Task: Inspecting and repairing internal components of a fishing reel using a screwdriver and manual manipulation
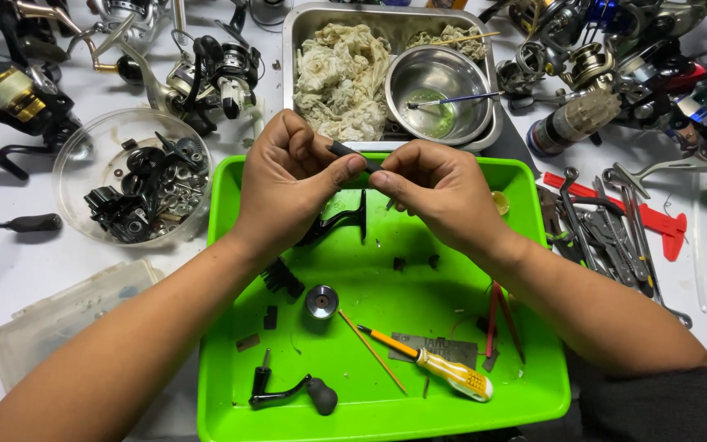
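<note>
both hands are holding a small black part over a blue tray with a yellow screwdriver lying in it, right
Not quite: the tray is bright green, not blue. The rest stands, as the head view shows: the left hand and the right hand pinch a small black part between them above the tray, and a yellow-handled screwdriver lies in it.

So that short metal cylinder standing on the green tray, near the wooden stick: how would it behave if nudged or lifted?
The metal cylinder stands on its flat end on the green tray, so it probably stays put under a light push. Tipped over, its round side would likely roll. The shiny surface suggests solid metal, fairly heavy for its size and maybe slippery. Both hands are busy elsewhere.
</note>
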